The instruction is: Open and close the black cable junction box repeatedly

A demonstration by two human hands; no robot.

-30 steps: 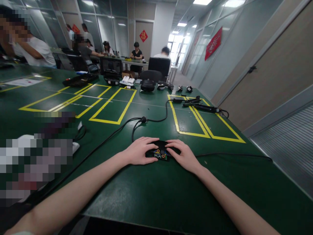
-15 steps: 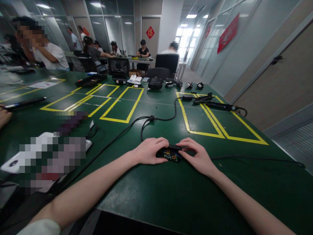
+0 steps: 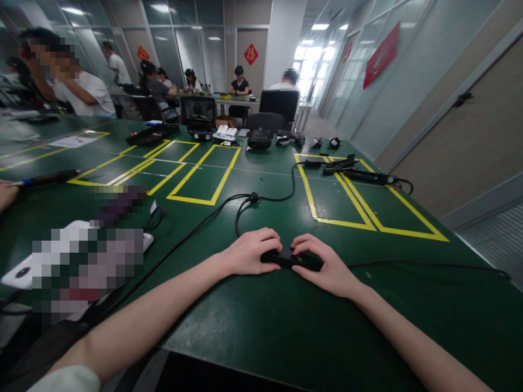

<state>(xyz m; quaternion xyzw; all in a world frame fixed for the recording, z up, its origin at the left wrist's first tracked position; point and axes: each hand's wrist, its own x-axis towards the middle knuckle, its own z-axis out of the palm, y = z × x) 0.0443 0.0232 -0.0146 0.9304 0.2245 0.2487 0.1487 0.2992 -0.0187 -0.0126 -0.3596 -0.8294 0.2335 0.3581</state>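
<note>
Between my hands on the green table lies a small black power adapter (image 3: 288,252), its dark cover now over the circuit board. My left hand (image 3: 254,252) grips its left end, with fingers on top and the thumb at the near side. My right hand (image 3: 326,265) holds the right part the same way, fingertips on the cover and thumb against the near edge. A black cable (image 3: 392,262) runs out to the right from behind my right hand. Another cable (image 3: 237,218) comes down behind my left hand. The board inside is hidden.
A cable with a plug (image 3: 254,197) crosses the table beyond my hands. Yellow tape outlines (image 3: 212,203) mark the surface. A black corded tool (image 3: 363,176) lies at the right, a white phone-like device (image 3: 28,270) at the left. Another person's hand (image 3: 7,194) is at the far left.
The black cover has come down over the exposed circuit board. My right hand has closed in, its thumb now pressed at the near side. My left hand has barely moved.
</note>
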